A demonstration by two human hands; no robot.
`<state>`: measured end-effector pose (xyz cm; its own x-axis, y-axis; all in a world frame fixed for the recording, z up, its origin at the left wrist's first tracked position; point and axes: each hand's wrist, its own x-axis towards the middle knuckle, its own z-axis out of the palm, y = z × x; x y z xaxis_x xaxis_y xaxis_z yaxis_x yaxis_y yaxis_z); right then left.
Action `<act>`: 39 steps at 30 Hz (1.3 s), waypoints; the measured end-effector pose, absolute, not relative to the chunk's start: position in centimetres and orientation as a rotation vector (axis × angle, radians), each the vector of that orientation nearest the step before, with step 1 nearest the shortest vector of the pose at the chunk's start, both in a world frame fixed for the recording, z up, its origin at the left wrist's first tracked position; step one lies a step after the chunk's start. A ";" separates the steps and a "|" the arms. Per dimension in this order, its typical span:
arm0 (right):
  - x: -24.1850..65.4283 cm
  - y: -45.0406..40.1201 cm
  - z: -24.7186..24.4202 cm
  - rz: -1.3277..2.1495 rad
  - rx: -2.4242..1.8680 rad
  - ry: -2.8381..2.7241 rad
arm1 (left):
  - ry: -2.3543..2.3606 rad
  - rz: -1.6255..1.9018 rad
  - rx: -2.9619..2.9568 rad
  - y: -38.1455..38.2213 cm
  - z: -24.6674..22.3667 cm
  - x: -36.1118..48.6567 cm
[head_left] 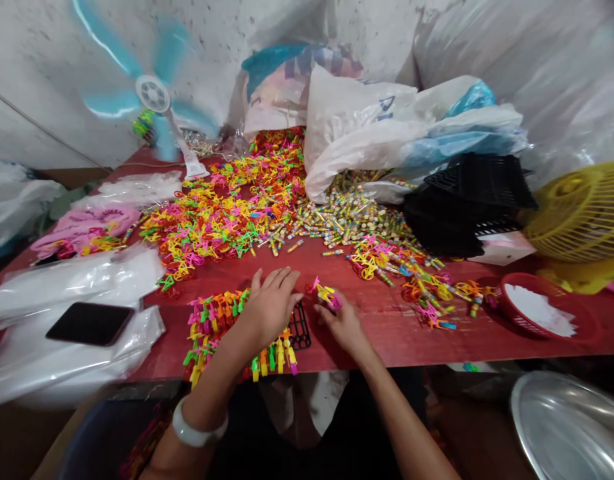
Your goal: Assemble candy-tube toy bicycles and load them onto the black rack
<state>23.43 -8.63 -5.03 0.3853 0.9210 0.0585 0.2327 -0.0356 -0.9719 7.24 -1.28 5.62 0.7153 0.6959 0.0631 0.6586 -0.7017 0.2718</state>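
Observation:
My left hand (271,305) lies over a black plastic rack (301,328), palm down with its fingers stretched out. Rows of small bright plastic pieces (214,317) in pink, orange, green and yellow stand in the rack, partly hidden by my left hand and forearm. To the right of the rack, my right hand (345,328) pinches a few small plastic toy pieces (329,295) in yellow, pink and purple. Their exact kind is too small to make out. Behind both hands spreads a large heap of similar loose pieces (207,227).
Patterned little tubes (344,217) pile up beside the heap on the red table (277,267). A phone (90,324) rests on plastic bags at left. Black racks (479,187), a red basket (509,310) and a yellow fan (581,220) stand right; a blue fan (153,93) spins behind.

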 end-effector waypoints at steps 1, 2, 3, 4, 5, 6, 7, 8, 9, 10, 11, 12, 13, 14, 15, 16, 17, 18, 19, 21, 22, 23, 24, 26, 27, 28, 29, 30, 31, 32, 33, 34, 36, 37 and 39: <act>22.8 -8.3 -5.0 0.858 -1.472 -1.051 | 1.087 0.172 2.672 -0.8 5.4 7.6; 22.1 -7.9 -5.0 0.929 -1.418 -1.036 | 1.081 0.120 2.653 -0.4 5.2 7.8; 21.6 -7.4 -5.1 0.983 -1.374 -1.029 | 1.066 0.087 2.639 0.0 5.0 7.9; 21.1 -7.0 -5.2 1.014 -1.343 -1.024 | 1.052 0.076 2.631 0.2 4.8 7.9; 20.7 -6.5 -5.3 1.021 -1.327 -1.022 | 1.044 0.082 2.627 0.4 4.7 7.9; 20.4 -6.2 -5.5 1.009 -1.326 -1.023 | 1.040 0.094 2.625 0.5 4.7 7.9; 20.1 -6.0 -5.6 0.986 -1.335 -1.026 | 1.039 0.105 2.624 0.5 4.7 7.8; 19.9 -5.8 -5.6 0.954 -1.352 -1.030 | 1.042 0.113 2.623 0.5 4.8 7.8; 19.8 -5.8 -5.6 0.915 -1.369 -1.036 | 1.044 0.120 2.623 0.5 4.8 7.8; 19.8 -5.8 -5.5 0.867 -1.388 -1.046 | 1.042 0.129 2.628 0.4 4.9 7.8; 19.8 -5.9 -5.4 0.816 -1.406 -1.059 | 1.041 0.139 2.638 0.3 5.0 7.8; 19.8 -6.0 -5.1 0.767 -1.422 -1.075 | 1.042 0.149 2.651 0.2 5.0 7.9; 19.8 -6.1 -4.9 0.723 -1.435 -1.093 | 1.049 0.160 2.666 0.1 5.1 8.0; 19.8 -6.1 -4.7 0.689 -1.445 -1.110 | 1.056 0.168 2.678 0.1 5.1 8.0; 19.9 -6.1 -4.5 0.664 -1.453 -1.125 | 1.063 0.172 2.687 0.0 5.1 8.1; 19.9 -6.0 -4.4 0.646 -1.459 -1.137 | 1.068 0.177 2.691 0.0 5.1 8.1; 20.0 -6.0 -4.4 0.636 -1.463 -1.146 | 1.067 0.183 2.695 -0.1 5.0 8.1; 20.0 -5.8 -4.4 0.633 -1.464 -1.151 | 1.063 0.193 2.699 -0.1 4.9 8.1; 20.0 -5.7 -4.4 0.636 -1.465 -1.153 | 1.056 0.207 2.704 -0.1 4.7 8.1; 20.0 -5.6 -4.7 0.653 -1.463 -1.148 | 1.046 0.237 2.715 -0.1 4.4 8.1; 20.0 -5.6 -4.8 0.662 -1.462 -1.144 | 1.044 0.249 2.718 -0.1 4.3 8.0; 20.0 -5.6 -4.9 0.668 -1.461 -1.139 | 1.045 0.259 2.717 -0.1 4.2 8.0; 20.0 -5.7 -5.0 0.669 -1.460 -1.137 | 1.046 0.267 2.714 -0.1 4.2 8.0; 20.1 -5.9 -5.1 0.662 -1.453 -1.155 | 1.050 0.279 2.704 -0.2 4.2 8.0; 20.1 -6.0 -5.1 0.653 -1.450 -1.176 | 1.050 0.285 2.700 -0.2 4.3 8.0; 20.2 -6.1 -5.1 0.637 -1.449 -1.206 | 1.044 0.289 2.695 -0.2 4.4 8.0; 20.3 -6.2 -5.0 0.615 -1.451 -1.240 | 1.031 0.291 2.691 -0.3 4.5 8.0; 20.3 -6.3 -4.9 0.587 -1.458 -1.272 | 1.014 0.292 2.690 -0.3 4.6 8.0; 20.4 -6.4 -4.8 0.557 -1.471 -1.297 | 1.002 0.294 2.689 -0.4 4.7 8.0; 20.4 -6.5 -4.7 0.530 -1.488 -1.314 | 0.996 0.294 2.691 -0.4 4.7 8.0; 20.5 -6.5 -4.6 0.516 -1.504 -1.323 | 0.998 0.295 2.694 -0.4 4.7 8.1; 20.6 -6.4 -4.5 0.523 -1.515 -1.320 | 1.007 0.298 2.699 -0.4 4.6 8.1; 20.9 -6.3 -4.4 0.589 -1.513 -1.294 | 1.031 0.313 2.704 -0.4 4.5 8.1; 21.1 -6.3 -4.3 0.635 -1.508 -1.266 | 1.033 0.322 2.705 -0.4 4.4 8.1; 21.3 -6.3 -4.4 0.715 -1.505 -1.197 | 1.021 0.335 2.702 -0.5 4.3 8.1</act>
<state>21.30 -6.31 -4.36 0.3246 0.9349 0.1434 0.3167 0.0354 -0.9479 8.09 -0.46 4.34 0.7307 0.6703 0.1295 0.6168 -0.7295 0.2955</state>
